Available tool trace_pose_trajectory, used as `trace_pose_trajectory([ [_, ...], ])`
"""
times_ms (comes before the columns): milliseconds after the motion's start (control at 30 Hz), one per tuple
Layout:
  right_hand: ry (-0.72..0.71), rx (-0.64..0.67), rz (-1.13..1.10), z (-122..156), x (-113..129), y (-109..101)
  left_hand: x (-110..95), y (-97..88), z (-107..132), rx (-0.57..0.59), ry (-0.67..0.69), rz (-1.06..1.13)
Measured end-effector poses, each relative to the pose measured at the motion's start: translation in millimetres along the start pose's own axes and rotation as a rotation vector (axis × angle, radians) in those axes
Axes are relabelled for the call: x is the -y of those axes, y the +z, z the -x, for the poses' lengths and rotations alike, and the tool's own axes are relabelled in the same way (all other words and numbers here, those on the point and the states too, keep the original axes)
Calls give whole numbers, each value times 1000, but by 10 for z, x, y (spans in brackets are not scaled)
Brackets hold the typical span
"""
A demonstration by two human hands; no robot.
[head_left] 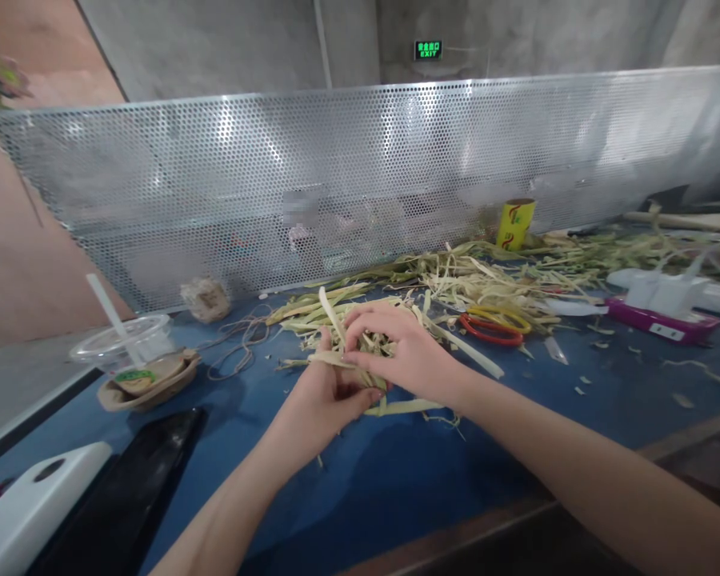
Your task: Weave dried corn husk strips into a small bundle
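My left hand (321,400) is closed round the lower side of a bundle of pale, dried plant strips (377,344), its thumb pressed along the near edge. From the right, my right hand (408,348) curls over the bundle, thumb and fingers pinching at a flat strip (330,359) close to the left fingers. Another strip (329,308) sticks up between the hands. Loose ends splay out to the right and toward me. The fingers partly hide the bundle, so how its strips are joined cannot be made out.
Loose strips (480,280) spread behind my hands on the blue tabletop (420,472). Red and yellow looped handles (495,326) lie right, before a purple-and-white power strip (666,320). A yellow roll (515,225) stands by the perforated metal screen (348,160). Left are cord (240,340), a plastic cup (126,340) and phone (132,480).
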State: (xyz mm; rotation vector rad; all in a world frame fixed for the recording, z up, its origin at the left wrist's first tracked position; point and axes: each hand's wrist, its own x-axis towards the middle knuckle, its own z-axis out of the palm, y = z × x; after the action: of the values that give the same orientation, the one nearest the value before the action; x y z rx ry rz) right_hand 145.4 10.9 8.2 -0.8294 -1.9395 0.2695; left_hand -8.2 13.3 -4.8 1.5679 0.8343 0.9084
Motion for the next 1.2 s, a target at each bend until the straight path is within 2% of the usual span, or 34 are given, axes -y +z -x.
trace_pose_trajectory([
  [100,-24,42,-32,-1,13,-39,-51,-25,-4,139,-46,-121],
  [167,-11,79,-2,1,18,-60,-96,-20,3,99,-76,-91],
  [267,43,111,177,7,19,-61,-134,-10,15,50,-115,-47],
  [433,-41,155,413,4,39,-11,-75,-47,6,135,-101,-33],
  [633,-30,265,282,-17,42,-2,-20,-42,-12,285,-82,-24],
  [833,-36,74,286,8,-42,33,6,-43,-2,202,-50,-125],
  [1000,-59,38,286,21,-56,21,30,-47,-1,132,-41,-208],
  [1067,-84,17,209,20,-39,2,22,-41,4,121,-58,-199],
  [1200,-134,-81,-123,18,10,-50,-16,-19,15,114,-99,-153],
])
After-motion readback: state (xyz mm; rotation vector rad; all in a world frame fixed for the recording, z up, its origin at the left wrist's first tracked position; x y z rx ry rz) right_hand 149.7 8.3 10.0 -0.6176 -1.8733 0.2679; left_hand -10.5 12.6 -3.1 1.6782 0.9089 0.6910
